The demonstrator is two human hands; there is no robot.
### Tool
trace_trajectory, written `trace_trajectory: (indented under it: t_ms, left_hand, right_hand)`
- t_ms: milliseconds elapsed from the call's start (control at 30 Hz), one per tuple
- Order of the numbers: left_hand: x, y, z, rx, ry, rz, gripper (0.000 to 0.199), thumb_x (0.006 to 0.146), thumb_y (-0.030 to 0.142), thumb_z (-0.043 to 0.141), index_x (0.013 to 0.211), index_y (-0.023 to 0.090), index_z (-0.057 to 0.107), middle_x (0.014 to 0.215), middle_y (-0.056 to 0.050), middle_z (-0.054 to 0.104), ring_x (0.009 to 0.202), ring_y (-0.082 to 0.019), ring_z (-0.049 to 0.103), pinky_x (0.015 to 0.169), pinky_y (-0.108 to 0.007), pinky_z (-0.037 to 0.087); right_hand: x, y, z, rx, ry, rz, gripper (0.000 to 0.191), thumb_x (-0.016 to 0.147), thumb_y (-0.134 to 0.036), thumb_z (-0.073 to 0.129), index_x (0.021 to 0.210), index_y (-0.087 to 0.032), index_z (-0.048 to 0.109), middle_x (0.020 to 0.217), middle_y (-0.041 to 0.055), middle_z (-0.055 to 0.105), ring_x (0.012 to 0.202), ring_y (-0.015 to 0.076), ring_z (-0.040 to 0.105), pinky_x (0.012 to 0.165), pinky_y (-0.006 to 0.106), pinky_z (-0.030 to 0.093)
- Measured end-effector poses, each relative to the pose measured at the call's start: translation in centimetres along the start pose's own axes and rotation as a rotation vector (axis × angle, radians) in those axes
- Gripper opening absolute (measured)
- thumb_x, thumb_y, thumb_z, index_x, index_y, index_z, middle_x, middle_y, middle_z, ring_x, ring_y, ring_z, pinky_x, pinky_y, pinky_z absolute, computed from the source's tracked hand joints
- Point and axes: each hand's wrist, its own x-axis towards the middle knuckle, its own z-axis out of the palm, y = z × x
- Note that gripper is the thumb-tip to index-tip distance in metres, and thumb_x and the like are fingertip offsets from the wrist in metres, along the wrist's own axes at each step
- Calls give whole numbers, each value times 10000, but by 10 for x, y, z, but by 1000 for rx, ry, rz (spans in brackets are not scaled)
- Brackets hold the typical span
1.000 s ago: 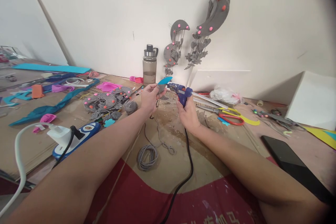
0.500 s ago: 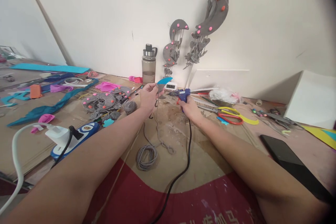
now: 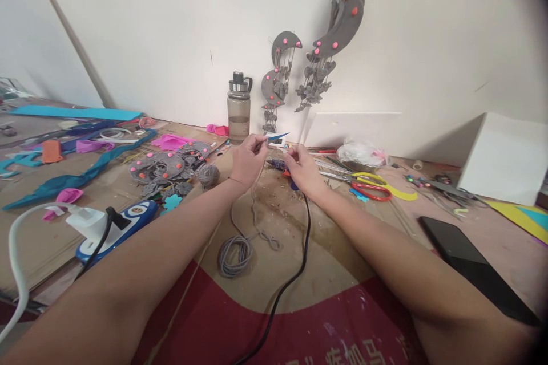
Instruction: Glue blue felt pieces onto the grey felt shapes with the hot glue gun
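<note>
My left hand [image 3: 248, 161] is closed in a pinch on a blue felt crescent [image 3: 279, 137], seen nearly edge-on with its tip pointing right. Grey yarn [image 3: 253, 197] hangs below that hand to a loose coil [image 3: 235, 255] on the cardboard. My right hand [image 3: 303, 168] is raised a little to the right, its fingers drawn together; whether anything small is between them is hidden. Under it lies a blue glue gun [image 3: 294, 185], mostly covered by the hand, its black cord [image 3: 299, 274] running toward me.
A water bottle [image 3: 238, 111] stands by the wall. Grey moon hangings [image 3: 342, 28] hang ahead. Red-handled scissors [image 3: 372, 190] and a phone [image 3: 466, 262] lie right. Left are a power strip [image 3: 139, 219], felt moons [image 3: 158, 166] and a yarn ball [image 3: 208, 175].
My right hand has let go of the glue gun, now down on the cardboard, and moved up with fingers together. The blue crescent has turned from face-on to nearly edge-on in my left hand.
</note>
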Motion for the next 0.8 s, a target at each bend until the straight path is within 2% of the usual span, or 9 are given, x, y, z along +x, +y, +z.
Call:
trace_trajectory:
  t_ms: [67, 133, 233, 300, 400, 567, 667, 800]
  left_hand:
    - [-3, 7, 0, 12, -18, 8, 132, 736, 163, 662, 848, 214, 709, 836, -17, 685, 801, -155, 609, 823, -258, 452]
    - [-5, 12, 0, 35, -59, 18, 150, 727, 148, 669, 847, 223, 720, 859, -22, 689, 838, -170, 610, 851, -262, 440]
    - [-7, 14, 1, 91, -99, 39, 162, 744, 159, 662, 877, 231, 722, 888, -21, 690, 854, -176, 604, 871, -276, 441]
    - [-8, 12, 4, 84, -87, 19, 137, 762, 182, 656, 878, 227, 713, 879, -19, 687, 844, -173, 602, 868, -288, 453]
    - [-9, 8, 10, -59, -63, -90, 73, 777, 226, 655, 840, 205, 686, 837, -19, 681, 818, -166, 615, 839, -306, 491]
    - [-12, 6, 18, -356, -76, -281, 122, 769, 279, 674, 809, 167, 648, 838, -26, 681, 808, -154, 637, 807, -336, 544]
    - [-14, 6, 20, -450, -84, -323, 138, 759, 292, 685, 806, 167, 649, 880, -35, 686, 824, -149, 642, 791, -326, 557]
    - [-15, 8, 21, -525, -90, -357, 129, 742, 269, 698, 801, 166, 647, 900, -37, 673, 826, -142, 641, 779, -329, 563]
  right_hand:
    - [0, -6, 12, 339, 0, 47, 195, 870, -417, 487, 870, -226, 445, 854, 15, 588, 810, 156, 561, 770, 321, 480]
    - [-2, -11, 22, 589, -64, 102, 237, 872, -463, 477, 886, -236, 409, 872, 5, 589, 784, 132, 570, 727, 290, 492]
    - [-6, -15, 27, 739, -111, 169, 267, 867, -486, 489, 926, -250, 379, 770, -38, 545, 633, 106, 523, 629, 263, 489]
    - [-9, -15, 25, 708, -52, 167, 263, 859, -469, 516, 958, -260, 390, 725, -60, 492, 577, 98, 464, 569, 239, 458]
    - [-11, -15, 19, 582, 44, 105, 186, 858, -404, 529, 931, -247, 461, 737, -47, 474, 594, 101, 428, 548, 228, 413]
    - [-12, -13, 16, 417, 117, 38, 110, 851, -316, 527, 887, -218, 559, 723, -23, 490, 671, 131, 447, 638, 262, 419]
    - [-12, -9, 17, 337, 142, 14, 132, 848, -303, 525, 916, -213, 592, 737, -14, 518, 698, 145, 466, 676, 279, 422]
    - [-12, -4, 17, 273, 165, -61, 188, 860, -298, 515, 978, -214, 635, 869, 19, 605, 776, 161, 514, 750, 305, 440]
